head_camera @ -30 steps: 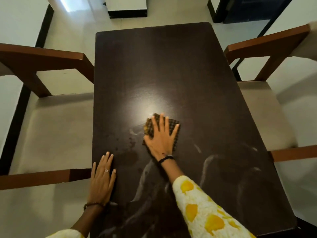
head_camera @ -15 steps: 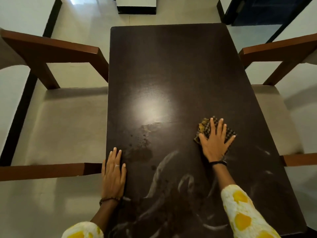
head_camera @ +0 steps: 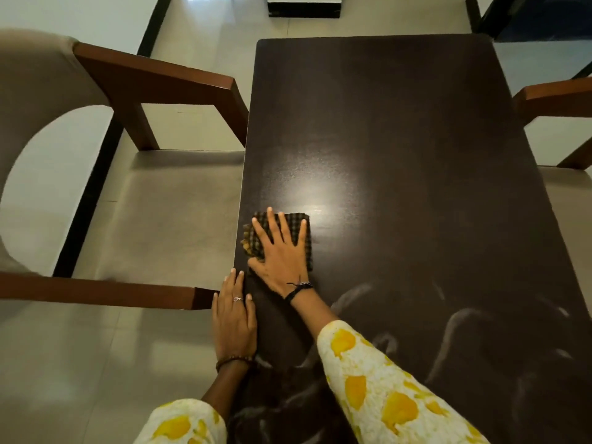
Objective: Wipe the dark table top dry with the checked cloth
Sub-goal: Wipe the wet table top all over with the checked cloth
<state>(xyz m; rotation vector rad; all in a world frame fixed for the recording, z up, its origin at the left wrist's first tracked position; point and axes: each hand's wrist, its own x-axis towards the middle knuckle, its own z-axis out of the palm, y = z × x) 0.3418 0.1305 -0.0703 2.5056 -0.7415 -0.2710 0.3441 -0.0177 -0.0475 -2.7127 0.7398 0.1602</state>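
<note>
1. A dark rectangular tabletop runs from near to far, seen from above, with a soft glare of light at its middle.
2. The right hand lies flat with fingers spread, pressing down on the checked cloth.
3. The cloth, folded into a small pad of dark and yellowish checks, sits at the tabletop's left edge, about halfway along, just left of the glare.
4. The left hand rests palm down on the near left edge, fingers together and pointing away, its fingertips just beside the right hand's thumb. It holds nothing.
5. Pale curved wet streaks mark the near right part of the tabletop.
6. A wooden-armed chair with a beige seat stands to the left; another chair's arm shows at the far right.
7. Both forearms wear white sleeves with yellow spots.
</note>
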